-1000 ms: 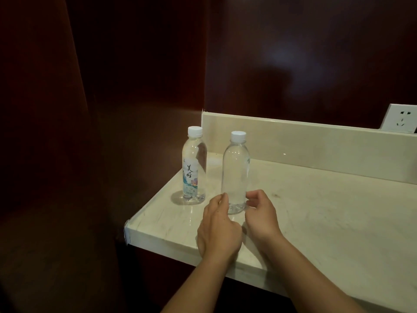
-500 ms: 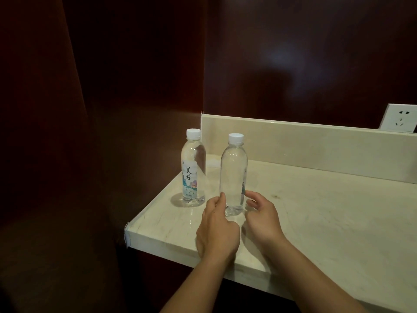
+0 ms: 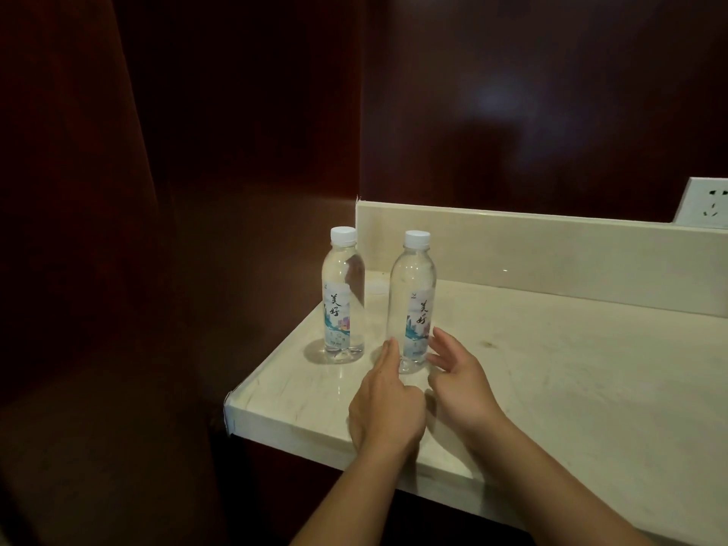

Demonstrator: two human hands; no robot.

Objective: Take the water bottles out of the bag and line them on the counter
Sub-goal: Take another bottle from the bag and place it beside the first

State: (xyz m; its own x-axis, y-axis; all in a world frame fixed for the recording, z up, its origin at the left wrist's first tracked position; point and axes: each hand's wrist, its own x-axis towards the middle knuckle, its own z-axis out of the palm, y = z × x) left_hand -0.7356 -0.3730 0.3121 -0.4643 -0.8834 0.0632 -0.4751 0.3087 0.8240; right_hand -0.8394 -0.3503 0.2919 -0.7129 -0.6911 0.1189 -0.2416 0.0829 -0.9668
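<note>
One head-worn camera looks forward and down from the near edge of the counter, close over it; its left corner sits at 8 o'clock, the wall at 12 o'clock.

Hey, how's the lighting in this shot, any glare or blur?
Head view: dim overall, the pale counter brightest; head view: a soft glare patch on the dark back wall; head view: left bottle and right bottle sharp, labels legible; head view: no motion blur on left hand or right hand.
</note>
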